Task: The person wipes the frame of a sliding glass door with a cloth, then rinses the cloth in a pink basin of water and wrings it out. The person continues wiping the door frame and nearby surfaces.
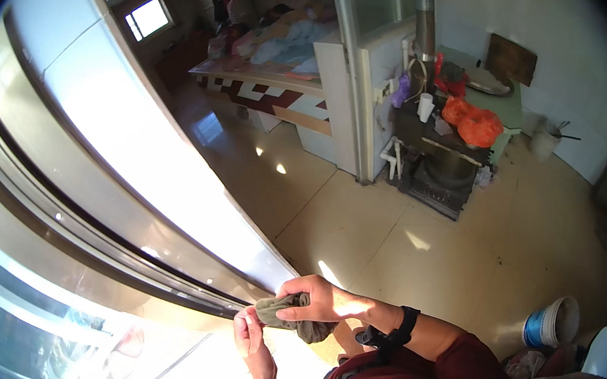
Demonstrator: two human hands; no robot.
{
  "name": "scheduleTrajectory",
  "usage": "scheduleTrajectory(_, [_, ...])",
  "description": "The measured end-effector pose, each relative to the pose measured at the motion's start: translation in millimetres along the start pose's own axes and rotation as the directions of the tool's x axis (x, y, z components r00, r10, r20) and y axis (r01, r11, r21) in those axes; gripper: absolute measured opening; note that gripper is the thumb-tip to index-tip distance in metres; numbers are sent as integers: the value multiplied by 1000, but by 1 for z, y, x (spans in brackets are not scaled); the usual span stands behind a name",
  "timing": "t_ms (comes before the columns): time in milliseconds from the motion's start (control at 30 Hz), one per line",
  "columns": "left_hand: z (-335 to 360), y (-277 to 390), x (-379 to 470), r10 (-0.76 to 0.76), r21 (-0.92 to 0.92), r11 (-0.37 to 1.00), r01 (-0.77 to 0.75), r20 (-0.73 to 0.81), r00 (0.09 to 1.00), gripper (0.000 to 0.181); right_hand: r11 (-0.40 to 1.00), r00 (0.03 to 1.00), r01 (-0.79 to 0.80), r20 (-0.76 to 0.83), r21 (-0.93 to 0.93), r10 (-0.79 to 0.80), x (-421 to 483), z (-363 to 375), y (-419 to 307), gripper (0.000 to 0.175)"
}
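An olive-green cloth (pixel 313 330) is bunched between my two hands. My right hand (pixel 315 300) grips it from above, with the thumb laid across the folds. The curled fingers of my left hand (pixel 248 335) hold the cloth's left end. Both hands are close to the near end of a long metal door frame (pixel 100 246), which has dark grooves and screw heads along it. Beyond it stands a pale, sunlit door panel (pixel 168 171). The wide lens bends both into curves. Part of the cloth is hidden under my right hand.
A black stove (pixel 436 184) with orange plastic bags (pixel 478 126) stands by a partition post (pixel 354 110). A white bucket (pixel 559 321) with a blue label rests on the tiled floor (pixel 386 258). Bluish glass (pixel 22 313) lies lower left; bedding (pixel 295 33) covers a raised platform.
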State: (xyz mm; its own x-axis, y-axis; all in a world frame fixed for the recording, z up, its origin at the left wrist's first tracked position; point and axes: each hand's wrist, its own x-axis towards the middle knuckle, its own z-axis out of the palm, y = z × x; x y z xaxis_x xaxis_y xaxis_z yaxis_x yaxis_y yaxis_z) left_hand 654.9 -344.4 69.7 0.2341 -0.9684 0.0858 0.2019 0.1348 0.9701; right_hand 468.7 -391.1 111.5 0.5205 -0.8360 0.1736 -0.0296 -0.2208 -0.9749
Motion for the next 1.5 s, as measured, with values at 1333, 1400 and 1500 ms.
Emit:
scheduleTrajectory(1333, [-127,10,-113,191,231,972,-34,-704,684,16,32,202,542,93,-840,-975,232,54,-159,22])
scheduleTrajectory(1400, [-126,7,-115,213,244,968,-55,-687,695,16,-17,203,547,152,-837,-967,228,50,-157,23])
scheduleTrajectory(1500, [-128,5,-121,193,264,965,1,-710,678,16,-74,111,520,153,-851,-982,240,44,-176,21])
